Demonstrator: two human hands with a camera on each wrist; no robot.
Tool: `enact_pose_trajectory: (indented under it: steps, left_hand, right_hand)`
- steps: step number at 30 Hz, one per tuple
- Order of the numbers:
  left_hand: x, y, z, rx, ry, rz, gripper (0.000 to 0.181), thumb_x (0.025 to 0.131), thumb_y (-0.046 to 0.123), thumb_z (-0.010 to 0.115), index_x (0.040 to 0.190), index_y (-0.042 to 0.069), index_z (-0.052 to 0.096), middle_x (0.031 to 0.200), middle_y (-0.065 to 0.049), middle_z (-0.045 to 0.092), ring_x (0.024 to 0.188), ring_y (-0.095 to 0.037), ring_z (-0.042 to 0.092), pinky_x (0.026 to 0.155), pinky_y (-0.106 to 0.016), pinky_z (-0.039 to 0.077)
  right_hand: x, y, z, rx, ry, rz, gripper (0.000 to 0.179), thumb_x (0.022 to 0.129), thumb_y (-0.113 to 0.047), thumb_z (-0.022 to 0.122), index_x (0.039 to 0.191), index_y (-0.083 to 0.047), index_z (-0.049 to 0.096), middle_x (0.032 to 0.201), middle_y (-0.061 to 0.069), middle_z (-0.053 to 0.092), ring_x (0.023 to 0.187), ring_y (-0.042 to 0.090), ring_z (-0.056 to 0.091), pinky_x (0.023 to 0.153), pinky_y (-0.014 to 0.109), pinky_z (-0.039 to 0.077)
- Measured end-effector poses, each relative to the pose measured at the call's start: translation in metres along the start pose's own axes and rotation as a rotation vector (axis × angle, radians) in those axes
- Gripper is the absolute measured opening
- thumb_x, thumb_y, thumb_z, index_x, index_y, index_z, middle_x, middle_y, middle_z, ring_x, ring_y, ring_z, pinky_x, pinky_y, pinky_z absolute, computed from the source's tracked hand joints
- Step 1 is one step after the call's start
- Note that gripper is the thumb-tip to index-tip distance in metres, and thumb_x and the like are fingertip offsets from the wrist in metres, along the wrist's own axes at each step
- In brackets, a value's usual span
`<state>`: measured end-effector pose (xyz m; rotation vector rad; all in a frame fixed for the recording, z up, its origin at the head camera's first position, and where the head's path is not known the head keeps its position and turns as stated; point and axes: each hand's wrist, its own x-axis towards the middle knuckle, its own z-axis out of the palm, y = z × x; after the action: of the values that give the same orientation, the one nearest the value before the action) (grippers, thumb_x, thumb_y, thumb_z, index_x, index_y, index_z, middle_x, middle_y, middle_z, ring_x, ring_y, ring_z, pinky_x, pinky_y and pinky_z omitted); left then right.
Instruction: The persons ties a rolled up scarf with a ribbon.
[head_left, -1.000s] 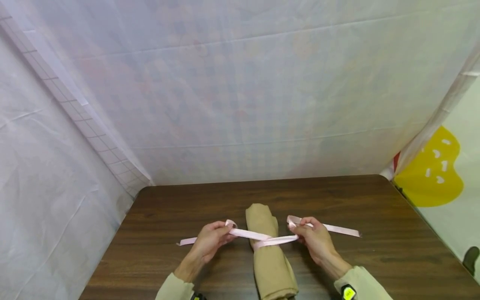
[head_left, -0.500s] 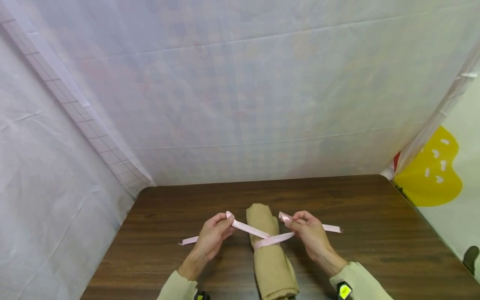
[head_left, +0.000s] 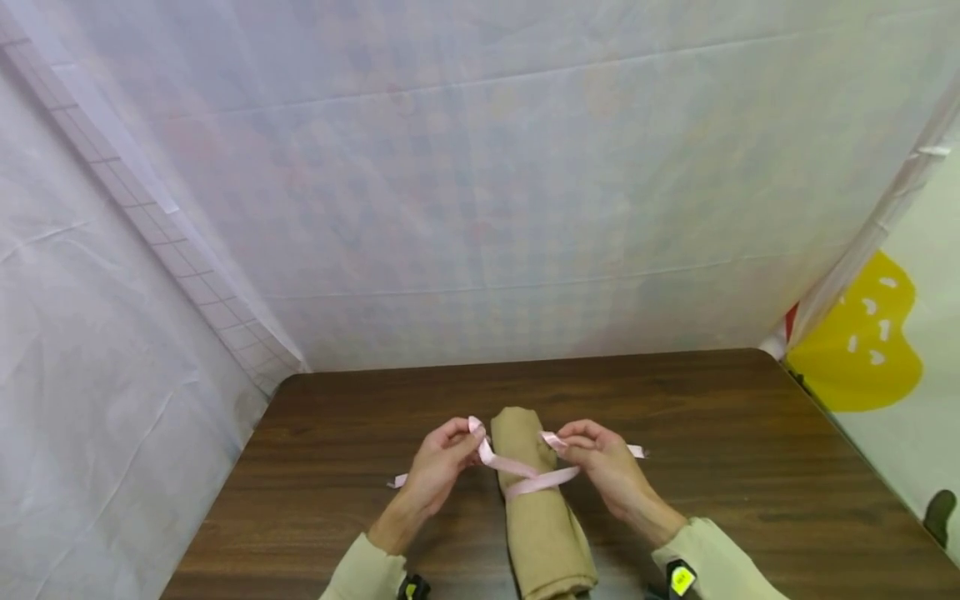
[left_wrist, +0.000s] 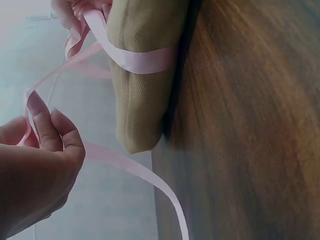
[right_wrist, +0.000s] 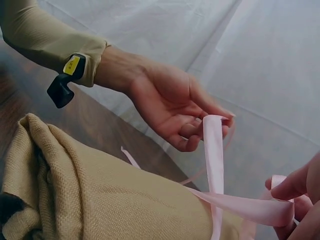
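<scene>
A rolled tan cloth [head_left: 546, 542] lies lengthwise on the brown table, with a pink satin ribbon [head_left: 547, 480] wrapped round its middle. The two ribbon strands cross on top of the roll. Left of the roll, my left hand [head_left: 437, 463] pinches one strand between thumb and fingers, a bend of it standing above the fingertips. To the right, my right hand [head_left: 609, 468] pinches the other strand the same way. In the left wrist view, the ribbon's tail [left_wrist: 160, 185] hangs loose beyond the left hand. Folded cloth layers [right_wrist: 55, 170] show at the roll's near end.
The dark wood-grain table [head_left: 330, 442] reaches back to a white sheet [head_left: 525, 183] hanging behind it. Another white sheet [head_left: 97, 400] hangs at the left. A yellow cut-out shape [head_left: 855, 342] is on the right. Black devices with yellow labels [head_left: 681, 577] sit at both wrists.
Both hands have moved inward toward the roll, each still pinching its ribbon strand. The strands between them have slackened, and the tails beyond the hands show shorter.
</scene>
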<state>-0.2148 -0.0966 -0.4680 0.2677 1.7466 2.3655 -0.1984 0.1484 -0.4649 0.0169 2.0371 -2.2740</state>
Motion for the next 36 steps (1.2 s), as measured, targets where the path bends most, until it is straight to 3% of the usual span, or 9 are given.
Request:
enact_pose_trajectory:
  steps: [6, 11, 21, 25, 32, 36]
  left_hand:
    - [0.002, 0.001, 0.005, 0.105, 0.005, 0.022, 0.004, 0.093, 0.001, 0.064, 0.093, 0.004, 0.062, 0.085, 0.002, 0.064, 0.075, -0.009, 0.06, 0.071, -0.025, 0.053]
    - [0.004, 0.004, 0.009, 0.201, -0.008, 0.051, 0.022, 0.091, 0.007, 0.069, 0.101, -0.011, 0.06, 0.091, 0.001, 0.066, 0.085, -0.011, 0.06, 0.074, -0.026, 0.051]
    - [0.005, 0.008, 0.019, 0.29, -0.089, 0.032, 0.025, 0.09, 0.01, 0.071, 0.105, -0.009, 0.064, 0.116, -0.026, 0.064, 0.096, -0.014, 0.065, 0.08, -0.026, 0.052]
    - [0.006, 0.007, 0.022, 0.293, -0.123, 0.028, 0.027, 0.09, 0.01, 0.071, 0.106, -0.01, 0.064, 0.115, -0.021, 0.066, 0.094, -0.016, 0.068, 0.081, -0.027, 0.054]
    - [0.006, 0.003, 0.026, 0.285, -0.173, 0.019, 0.024, 0.09, 0.005, 0.071, 0.107, -0.01, 0.064, 0.098, -0.002, 0.069, 0.084, -0.011, 0.064, 0.072, -0.023, 0.052]
    - [0.006, 0.003, 0.029, 0.295, -0.2, 0.03, 0.024, 0.09, 0.004, 0.07, 0.108, -0.012, 0.063, 0.097, 0.0, 0.069, 0.086, -0.011, 0.064, 0.071, -0.022, 0.053]
  right_hand:
    - [-0.001, -0.001, 0.003, -0.02, -0.041, -0.02, 0.021, 0.087, 0.006, 0.062, 0.107, 0.003, 0.058, 0.099, 0.003, 0.074, 0.095, 0.01, 0.066, 0.085, 0.024, 0.05]
    - [0.0, -0.003, 0.005, -0.031, -0.12, -0.068, 0.02, 0.086, 0.007, 0.06, 0.105, 0.0, 0.059, 0.098, -0.001, 0.074, 0.095, 0.008, 0.066, 0.083, 0.023, 0.049]
    - [-0.004, -0.008, 0.008, -0.071, -0.234, -0.055, 0.022, 0.085, 0.007, 0.06, 0.106, 0.002, 0.057, 0.092, 0.0, 0.074, 0.087, 0.013, 0.066, 0.076, 0.025, 0.05]
    - [-0.004, -0.009, 0.009, -0.069, -0.281, -0.069, 0.021, 0.085, 0.006, 0.06, 0.105, 0.0, 0.057, 0.092, 0.001, 0.075, 0.083, 0.012, 0.066, 0.073, 0.024, 0.049]
    - [-0.006, -0.008, 0.011, -0.026, -0.352, -0.075, 0.018, 0.088, 0.003, 0.062, 0.104, -0.003, 0.057, 0.092, -0.002, 0.075, 0.087, 0.015, 0.069, 0.079, 0.025, 0.051]
    - [-0.007, -0.008, 0.011, 0.001, -0.382, -0.083, 0.016, 0.089, 0.002, 0.063, 0.104, -0.003, 0.057, 0.094, -0.001, 0.075, 0.091, 0.016, 0.07, 0.08, 0.026, 0.053]
